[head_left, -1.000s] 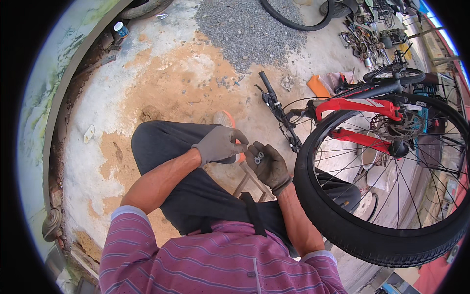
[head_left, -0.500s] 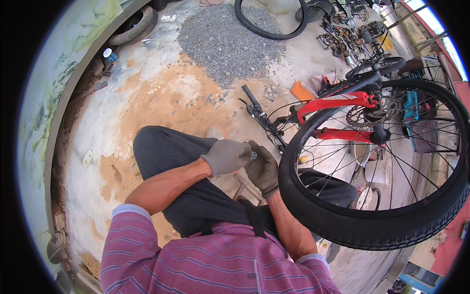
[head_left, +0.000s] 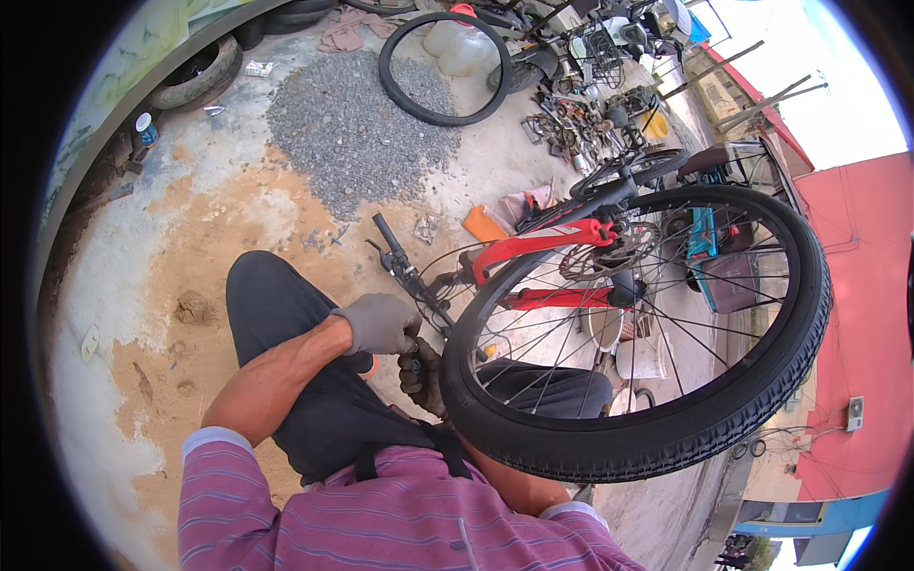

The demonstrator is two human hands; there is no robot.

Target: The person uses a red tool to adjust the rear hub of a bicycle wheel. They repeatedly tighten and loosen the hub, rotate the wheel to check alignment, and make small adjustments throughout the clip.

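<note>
The person sat with dark-trousered knees spread, both hands gloved and brought together between them, just beside the front wheel [head_left: 609,459] of a bicycle. The left hand [head_left: 379,322], in a grey glove, was bent down with its fingers tucked toward the right; I couldn't tell whether its fingertips were pinching anything, since the back of the glove hid them from me. The right hand [head_left: 422,379] sat just below it, the glove darkly soiled, fingers curled. Something small and dark showed at those fingers, but it was too small to name, and I couldn't tell how firmly they were closed.

The wheel rose close on the person's right, its black knobbly tyre nearest and crossing in front of the right forearm. It stood between the legs of a red fork [head_left: 545,242], with a brake disc [head_left: 583,264] by the hub. The handlebar [head_left: 407,270] was low, near the floor, past the hands.

Beyond it lay an orange item [head_left: 484,224], and further off a heap of grey gravel [head_left: 352,133] with a loose tyre [head_left: 443,119] partly over its edge. Scattered metal parts [head_left: 569,135] covered the ground to the right of that. A white bucket [head_left: 640,362] showed behind the spokes.
</note>
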